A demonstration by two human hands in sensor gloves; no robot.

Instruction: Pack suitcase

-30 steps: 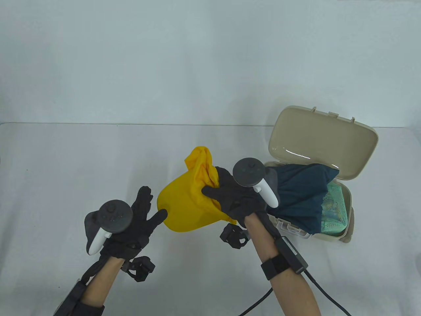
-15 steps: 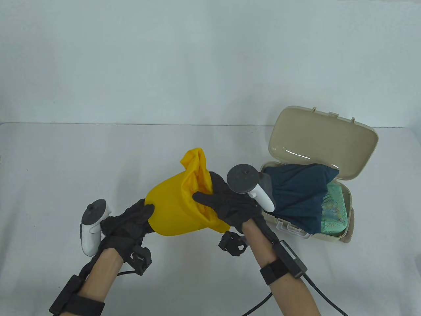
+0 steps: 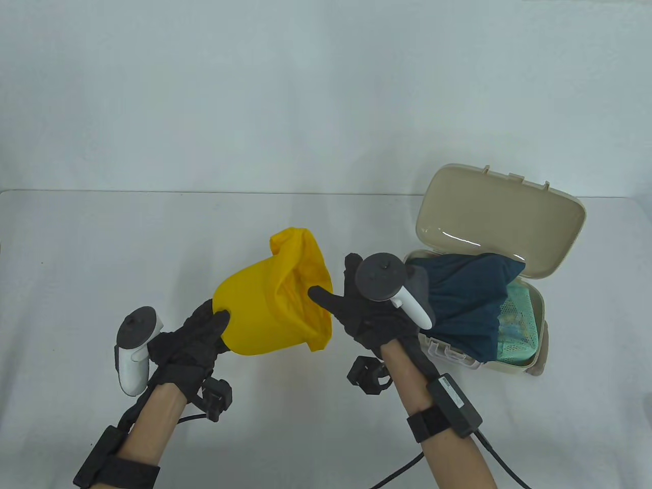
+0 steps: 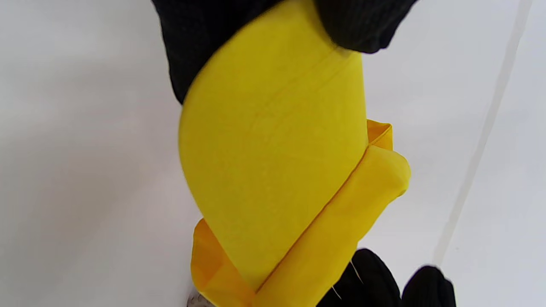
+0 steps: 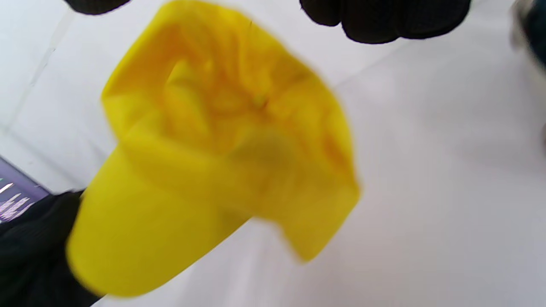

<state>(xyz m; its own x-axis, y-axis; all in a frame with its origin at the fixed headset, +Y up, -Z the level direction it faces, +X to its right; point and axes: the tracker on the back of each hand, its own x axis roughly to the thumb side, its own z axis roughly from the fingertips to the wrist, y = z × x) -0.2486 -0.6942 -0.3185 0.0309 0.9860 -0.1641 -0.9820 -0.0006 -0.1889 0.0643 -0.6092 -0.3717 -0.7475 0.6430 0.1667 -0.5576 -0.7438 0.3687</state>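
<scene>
A yellow cap is held above the table at centre. My left hand grips its brim from the left; the left wrist view shows my fingers on the brim. My right hand is just right of the cap's crown with thumb and fingers spread, and I see no contact with the cap. In the right wrist view the fingertips hang clear above the blurred cap. The beige suitcase lies open at the right, with a navy garment draped over its front edge and a green mesh item inside.
The suitcase lid stands open towards the back. A black cable trails from my right wrist to the bottom edge. The white table meets a pale wall behind.
My left hand came in and took the cap's brim. My right hand let go of the crown and spread open. The cap shifted slightly left.
</scene>
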